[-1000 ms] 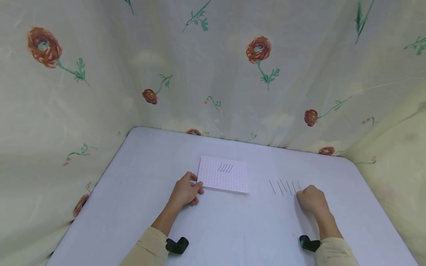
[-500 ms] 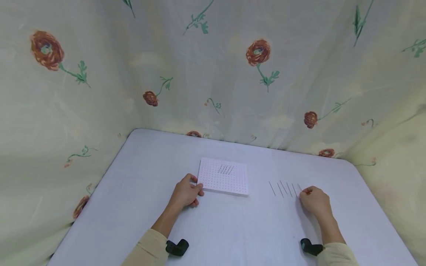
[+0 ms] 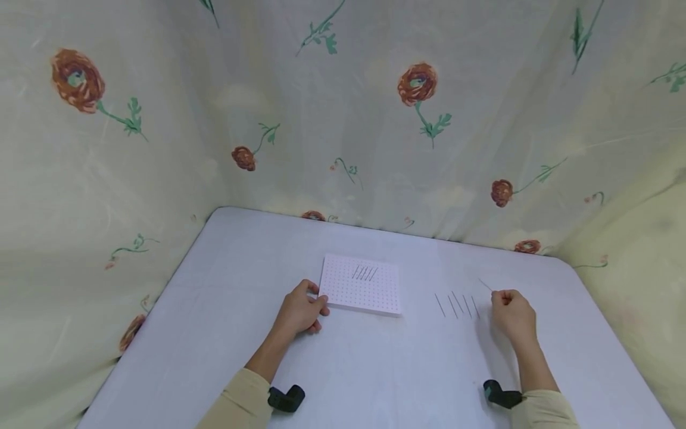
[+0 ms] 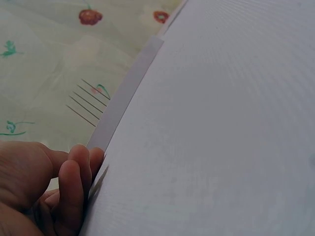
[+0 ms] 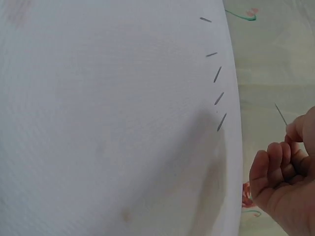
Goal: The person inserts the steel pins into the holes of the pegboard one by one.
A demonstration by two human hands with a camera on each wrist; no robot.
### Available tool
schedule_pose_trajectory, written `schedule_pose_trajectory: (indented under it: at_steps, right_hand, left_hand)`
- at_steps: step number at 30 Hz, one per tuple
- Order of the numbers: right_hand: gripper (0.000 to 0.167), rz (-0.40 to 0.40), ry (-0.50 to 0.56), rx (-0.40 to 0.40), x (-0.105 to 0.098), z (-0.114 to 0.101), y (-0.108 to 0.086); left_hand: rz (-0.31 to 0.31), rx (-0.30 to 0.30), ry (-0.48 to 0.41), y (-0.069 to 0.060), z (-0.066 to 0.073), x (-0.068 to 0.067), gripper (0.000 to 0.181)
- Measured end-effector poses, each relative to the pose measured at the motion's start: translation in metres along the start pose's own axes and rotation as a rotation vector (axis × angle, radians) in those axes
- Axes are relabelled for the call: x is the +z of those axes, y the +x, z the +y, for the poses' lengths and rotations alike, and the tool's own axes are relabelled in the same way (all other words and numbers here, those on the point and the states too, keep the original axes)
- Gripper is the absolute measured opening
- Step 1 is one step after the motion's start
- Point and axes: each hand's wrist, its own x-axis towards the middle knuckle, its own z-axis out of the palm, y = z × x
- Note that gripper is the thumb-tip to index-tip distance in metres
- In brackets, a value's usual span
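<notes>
A white pegboard (image 3: 343, 296) with rows of small holes lies mid-table in the head view. Several thin metal pins (image 3: 355, 272) stand up from its far half; the left wrist view shows them rising above the board's edge (image 4: 129, 93). My left hand (image 3: 300, 307) grips the board's near left corner, thumb at the front edge. At the right, my right hand (image 3: 514, 316) pinches one thin metal pin (image 3: 485, 284) near its lower end, raised off the table. Left of that hand, several loose pins (image 3: 440, 305) lie side by side on the white cloth.
The table (image 3: 241, 256) has a white cover. A flowered curtain (image 3: 343, 131) hangs along its back and both sides. Black wrist devices (image 3: 286, 398) sit at both sleeve cuffs, low over the near part of the table.
My right hand has picked up the rightmost loose pin and lifted it up and slightly right, away from the row. My left hand has stayed on the board's corner.
</notes>
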Motion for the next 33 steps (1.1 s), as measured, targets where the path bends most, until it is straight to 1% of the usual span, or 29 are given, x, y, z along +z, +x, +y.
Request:
schedule_pose_trajectory:
  at_steps: [5,12,22,33]
  right_hand:
    - [0.039,0.006,0.056,0.006,0.001,-0.005,-0.002]
    - [0.030,0.059,0.159,0.023,0.006,-0.016,-0.004]
    - [0.037,0.074,0.343,0.036,0.010,-0.026,-0.003]
    - [0.035,0.109,0.426,0.036,0.014,-0.035,-0.003]
  left_hand:
    - [-0.001,-0.009,0.009,0.000,0.001,0.000,0.028]
    - [0.005,-0.004,0.015,0.001,0.003,0.000,0.028]
    - [0.003,-0.009,0.018,0.000,0.002,0.000,0.028]
    - [0.003,-0.013,0.020,0.002,0.001,0.001,0.027]
